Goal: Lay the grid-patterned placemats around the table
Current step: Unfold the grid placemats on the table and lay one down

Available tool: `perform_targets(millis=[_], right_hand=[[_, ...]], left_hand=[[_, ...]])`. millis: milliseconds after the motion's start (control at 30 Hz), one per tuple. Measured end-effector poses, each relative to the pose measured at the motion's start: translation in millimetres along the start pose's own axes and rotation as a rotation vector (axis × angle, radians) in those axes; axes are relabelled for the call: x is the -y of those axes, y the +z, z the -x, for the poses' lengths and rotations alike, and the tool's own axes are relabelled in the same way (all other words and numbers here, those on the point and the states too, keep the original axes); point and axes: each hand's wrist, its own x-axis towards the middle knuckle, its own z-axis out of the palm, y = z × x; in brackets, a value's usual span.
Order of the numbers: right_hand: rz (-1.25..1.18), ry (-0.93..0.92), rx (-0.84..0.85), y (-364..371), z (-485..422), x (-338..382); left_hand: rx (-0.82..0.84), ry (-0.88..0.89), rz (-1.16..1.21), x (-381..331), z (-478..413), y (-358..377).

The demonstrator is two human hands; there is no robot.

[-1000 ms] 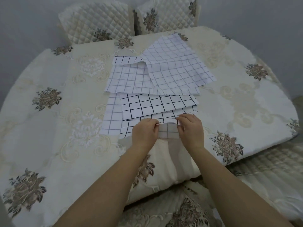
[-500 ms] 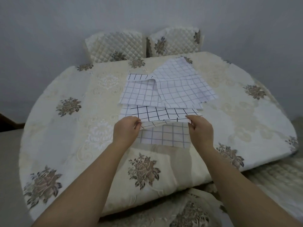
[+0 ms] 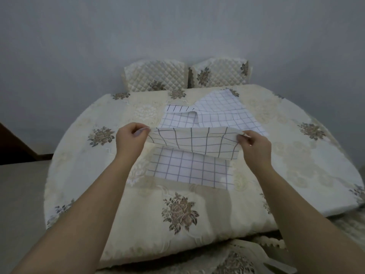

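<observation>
Since the earlier frames the held mat (image 3: 194, 142) has come up off the pile, and the view has risen so the far wall fills the top; the left hand (image 3: 129, 140) and right hand (image 3: 254, 145) now sit wider apart than before, each at an upper corner of that mat; both hands are closed in a pinch, thumb against fingers (image 3: 242, 137), with the cloth edge caught between; the mat hangs slack between them, sagging in the middle, clear of the table (image 3: 83, 169); under it, near the near edge, a second mat (image 3: 189, 171) lies flat and roughly square to the person; farther off two more overlap, the far-left mat (image 3: 177, 120) partly under the far-right mat (image 3: 223, 113), which lies skewed; two chairs (image 3: 156, 78) stand at the far side

The step in hand, as I judge it, is carrying the lifted mat to its place; to do it well, keep the two pinches level and the cloth lightly taut so the grid stays straight; lift high enough that the hanging edge does not drag the near mat out of line; set the near edge down first, then lower the rest away from the body, smoothing outward; the floral cloth looks soft and quilted, so a dragged mat may ruck it; where this mat is bound, left or right, cannot be told
</observation>
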Motion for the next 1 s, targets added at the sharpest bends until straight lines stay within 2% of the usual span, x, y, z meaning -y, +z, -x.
perform_targets(millis=[200,333,667,1000], right_hand=[[-0.251,0.043,0.073,7,-12,47],[-0.364,-0.009,0.098,17,-17,74],[-0.477,-0.058,0.115,33,-25,119],[-0.503,-0.109,0.119,20,-32,157]], left_hand=[[-0.117,-0.053,0.192,-17,-6,-44],[-0.167,-0.088,0.270,-23,-10,-79],[-0.243,-0.023,0.285,-44,-9,-144],[-0.298,0.076,0.255,-71,-19,-166]])
